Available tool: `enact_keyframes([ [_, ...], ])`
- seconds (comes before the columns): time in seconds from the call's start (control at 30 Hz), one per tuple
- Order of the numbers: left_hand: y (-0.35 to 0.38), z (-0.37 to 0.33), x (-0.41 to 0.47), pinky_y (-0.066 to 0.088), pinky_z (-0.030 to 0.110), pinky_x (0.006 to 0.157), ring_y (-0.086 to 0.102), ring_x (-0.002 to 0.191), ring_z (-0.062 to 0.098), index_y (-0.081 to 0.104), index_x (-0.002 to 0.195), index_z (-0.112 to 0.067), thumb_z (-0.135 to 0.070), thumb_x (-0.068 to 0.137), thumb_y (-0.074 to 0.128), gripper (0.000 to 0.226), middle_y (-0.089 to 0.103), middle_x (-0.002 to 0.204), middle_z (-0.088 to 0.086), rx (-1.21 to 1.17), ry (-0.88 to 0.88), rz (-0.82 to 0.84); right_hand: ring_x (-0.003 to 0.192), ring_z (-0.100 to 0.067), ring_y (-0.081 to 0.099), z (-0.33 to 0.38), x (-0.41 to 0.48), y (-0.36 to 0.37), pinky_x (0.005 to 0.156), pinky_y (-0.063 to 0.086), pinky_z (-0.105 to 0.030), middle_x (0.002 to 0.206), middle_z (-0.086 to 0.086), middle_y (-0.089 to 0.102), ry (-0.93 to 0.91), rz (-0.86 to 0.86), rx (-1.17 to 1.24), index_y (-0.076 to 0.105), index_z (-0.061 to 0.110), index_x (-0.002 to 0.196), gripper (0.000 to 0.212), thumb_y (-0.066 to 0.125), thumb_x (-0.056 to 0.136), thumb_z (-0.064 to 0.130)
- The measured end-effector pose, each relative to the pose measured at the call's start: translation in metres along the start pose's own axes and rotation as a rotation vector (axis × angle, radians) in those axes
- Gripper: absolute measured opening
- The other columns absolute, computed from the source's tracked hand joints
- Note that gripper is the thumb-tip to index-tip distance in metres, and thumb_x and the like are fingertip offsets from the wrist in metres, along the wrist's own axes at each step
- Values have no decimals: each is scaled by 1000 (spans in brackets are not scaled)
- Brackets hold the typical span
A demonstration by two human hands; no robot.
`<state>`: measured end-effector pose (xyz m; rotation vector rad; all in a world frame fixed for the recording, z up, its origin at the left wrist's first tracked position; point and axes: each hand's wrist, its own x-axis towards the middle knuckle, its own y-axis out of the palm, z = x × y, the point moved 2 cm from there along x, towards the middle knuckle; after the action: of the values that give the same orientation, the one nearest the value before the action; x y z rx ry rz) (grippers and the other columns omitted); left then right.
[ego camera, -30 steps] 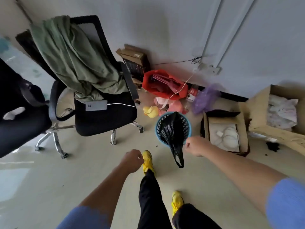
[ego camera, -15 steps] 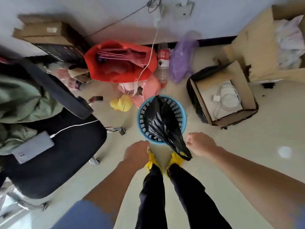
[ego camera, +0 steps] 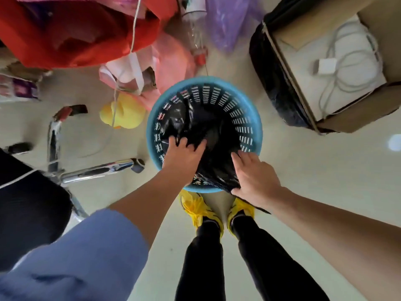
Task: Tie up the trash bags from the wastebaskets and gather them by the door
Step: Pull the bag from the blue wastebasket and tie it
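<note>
A blue slatted wastebasket [ego camera: 217, 83] stands on the floor just ahead of my yellow shoes. A crumpled black trash bag [ego camera: 208, 124] lies inside it and spills over the near rim. My left hand [ego camera: 184, 156] reaches into the basket from the left, and its spread fingers touch the bag's folds. At the near right rim, my right hand [ego camera: 255, 179] lies on the bag. Its thumb pinches the bag's edge, and a strip of plastic trails out under the palm.
The chrome legs of an office chair [ego camera: 95, 170] spread at the left. Behind the basket lie a yellow duck toy [ego camera: 123, 115], a red bag [ego camera: 76, 33], a pink bag [ego camera: 171, 61], a plastic bottle [ego camera: 195, 33] and a purple bag [ego camera: 227, 20]. A cardboard box [ego camera: 355, 114] holding a white charger cable sits at the right.
I have bent down over the basket. Both hands, closed fists in front of it before, have moved onto the black bag, and the bag has sunk deeper into the basket.
</note>
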<state>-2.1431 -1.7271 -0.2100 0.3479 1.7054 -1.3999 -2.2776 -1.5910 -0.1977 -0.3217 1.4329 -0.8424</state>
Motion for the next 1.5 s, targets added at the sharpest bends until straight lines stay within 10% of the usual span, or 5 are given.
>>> enact_keyframes([
  [0.43,-32,10,-14,22,49,100,37,121,31,72,106,-18,-36,84,56,32,52,127,3,-26,96,-130,46,-10,44,-23,19,-101,46,33,-27,58,3,56,52,-338,884,64,13,80,16,54,84,3],
  [0.77,-58,49,-20,50,39,68,63,77,38,63,68,-13,-26,81,62,18,64,68,14,-942,-373,-354,128,-20,42,-27,27,-132,100,36,-29,135,-5,49,195,-645,734,47,16,135,57,68,85,31],
  [1.13,-29,64,-29,33,17,42,45,47,17,49,72,-4,3,85,48,15,45,58,8,-1639,-681,-127,65,-21,68,-3,21,-24,62,56,-33,73,-4,70,500,-67,1121,59,24,64,30,61,86,4],
  [1.37,-12,66,-57,44,24,53,52,63,25,52,83,-6,6,79,42,16,51,69,12,-1791,-660,-31,117,-25,56,-11,79,-29,100,45,-42,124,-1,59,415,-213,1044,38,29,142,56,59,91,22],
  [1.5,2,74,-75,43,35,72,59,83,33,56,95,-3,1,79,44,20,60,92,24,-1760,-678,-15,104,-9,60,0,87,-50,83,49,-33,111,12,66,90,-236,839,64,39,107,29,61,78,37],
])
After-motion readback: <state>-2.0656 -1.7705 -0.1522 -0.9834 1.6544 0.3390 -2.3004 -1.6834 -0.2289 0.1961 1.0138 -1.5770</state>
